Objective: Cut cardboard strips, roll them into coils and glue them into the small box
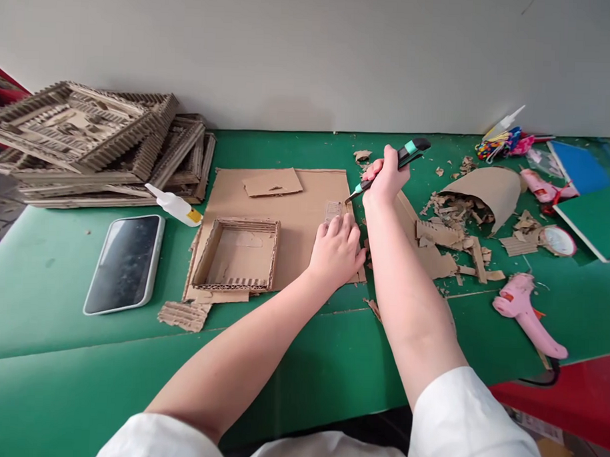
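A black-and-teal utility knife [393, 163] is gripped in the closed right hand [384, 180], blade angled down; beside its tip, the flat brown cardboard sheet [295, 218] is pinned steady under the left hand's [337, 251] flattened fingers [334, 226].

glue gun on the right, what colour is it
Pink, seen in the head view: the glue gun.

Plain pale grey wall [311, 49] behind, evenly lit, bare. Green tabletop [55, 353] running wall to near edge, covering seamed in sheets, creased toward the front. Red edge [569, 398] at lower right beneath the green covering; dark gap below.
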Available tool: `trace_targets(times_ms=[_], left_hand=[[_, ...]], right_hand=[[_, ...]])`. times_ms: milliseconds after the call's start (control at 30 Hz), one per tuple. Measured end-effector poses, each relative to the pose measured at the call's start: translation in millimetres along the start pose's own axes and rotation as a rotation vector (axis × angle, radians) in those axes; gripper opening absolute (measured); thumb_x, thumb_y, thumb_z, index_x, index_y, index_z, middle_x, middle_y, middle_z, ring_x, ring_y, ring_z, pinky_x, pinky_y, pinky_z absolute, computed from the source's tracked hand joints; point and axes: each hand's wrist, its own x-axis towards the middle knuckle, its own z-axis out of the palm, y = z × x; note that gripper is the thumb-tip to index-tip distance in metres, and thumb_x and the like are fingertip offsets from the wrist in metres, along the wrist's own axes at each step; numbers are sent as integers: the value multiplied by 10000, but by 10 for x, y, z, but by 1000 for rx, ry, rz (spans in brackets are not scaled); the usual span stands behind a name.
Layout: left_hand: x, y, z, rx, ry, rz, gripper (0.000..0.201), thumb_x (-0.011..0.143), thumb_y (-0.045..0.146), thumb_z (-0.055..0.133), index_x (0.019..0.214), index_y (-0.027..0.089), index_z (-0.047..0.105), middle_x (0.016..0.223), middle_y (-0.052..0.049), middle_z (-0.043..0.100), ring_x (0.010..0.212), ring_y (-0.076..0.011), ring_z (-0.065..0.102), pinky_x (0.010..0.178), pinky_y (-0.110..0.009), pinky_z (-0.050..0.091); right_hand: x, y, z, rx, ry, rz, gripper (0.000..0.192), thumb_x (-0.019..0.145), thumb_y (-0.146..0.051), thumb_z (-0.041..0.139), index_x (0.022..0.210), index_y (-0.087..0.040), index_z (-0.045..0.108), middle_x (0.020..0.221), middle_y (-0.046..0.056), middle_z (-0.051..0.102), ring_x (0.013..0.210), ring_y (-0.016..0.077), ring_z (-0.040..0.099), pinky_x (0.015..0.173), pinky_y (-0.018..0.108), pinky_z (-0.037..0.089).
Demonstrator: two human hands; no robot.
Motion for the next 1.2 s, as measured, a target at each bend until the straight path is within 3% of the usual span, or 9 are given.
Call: trace_targets(times_ms=[767, 933, 1200], left_hand=[[-6, 1, 5, 40, 17, 4, 446, 900, 345, 382, 1233, 83, 519, 1412, -168, 450, 1230, -330, 440, 940, -469, 402], [-3, 2, 4, 51, 17, 3, 441, 903, 355, 374, 1218, 90, 532, 1418, -160, 446, 1230, -324, 441, 935, -463, 404], [-7, 5, 19, 70, 40, 1, 452, 896, 382, 401, 1223, 97, 531, 1404, -152, 464, 1224, -315, 442, 948, -452, 399]], right_hand=[[-4, 28, -21, 47, 10, -19, 214, 775, -253, 538, 671, -230, 352, 362, -156, 351, 277, 33, 312, 323, 169, 294], [-27, 70, -28, -7, -55, -59, 198, 762, -226, 540, 686, -233, 358, 363, -162, 342, 282, 33, 323, 330, 162, 311], [73, 40, -119, 41, 85, 23, 222, 771, -252, 523, 674, -230, 325, 382, -154, 325, 305, 27, 325, 352, 165, 336]])
